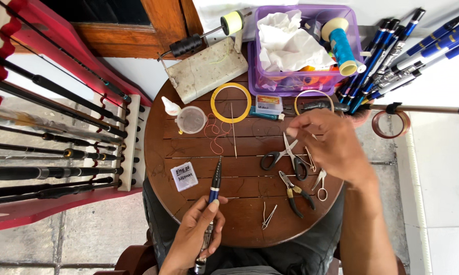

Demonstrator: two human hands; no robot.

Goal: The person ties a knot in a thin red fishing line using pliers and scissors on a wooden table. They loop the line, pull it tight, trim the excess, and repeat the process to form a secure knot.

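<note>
The left hand (pixel 196 231) is wrapped around a dark rod section (pixel 213 191) with a blue band, thumb laid along its shaft, at the near edge of the round wooden table (pixel 250 214). The rod's long axis runs almost straight away from the person, leaning slightly right, its thin tip ending near mid-table just right of a small clear box (pixel 184 176) with a white label. The right hand (pixel 331 142) hovers over the table's right half, thumb and forefinger pinched narrow near their tips; whether they hold anything fine I cannot tell. The rod tip lies to the left of this hand and a little nearer the person, well apart from it. Just below the pinch lie black-handled scissors (pixel 284 158), and nearer the person, pliers (pixel 295 196) with yellow-marked handles and two small wire guides (pixel 320 184). Farther out sit a yellow tape ring (pixel 231 102), a lidded clear cup (pixel 191 119), and loose red thread (pixel 215 135). At the far edge is a purple basket (pixel 300 79) with white paper and a blue thread spool (pixel 343 48). A bundle of blue rods (pixel 392 56) leans in on the right, and a red rack (pixel 35 209) of dark rods stands left.
</note>
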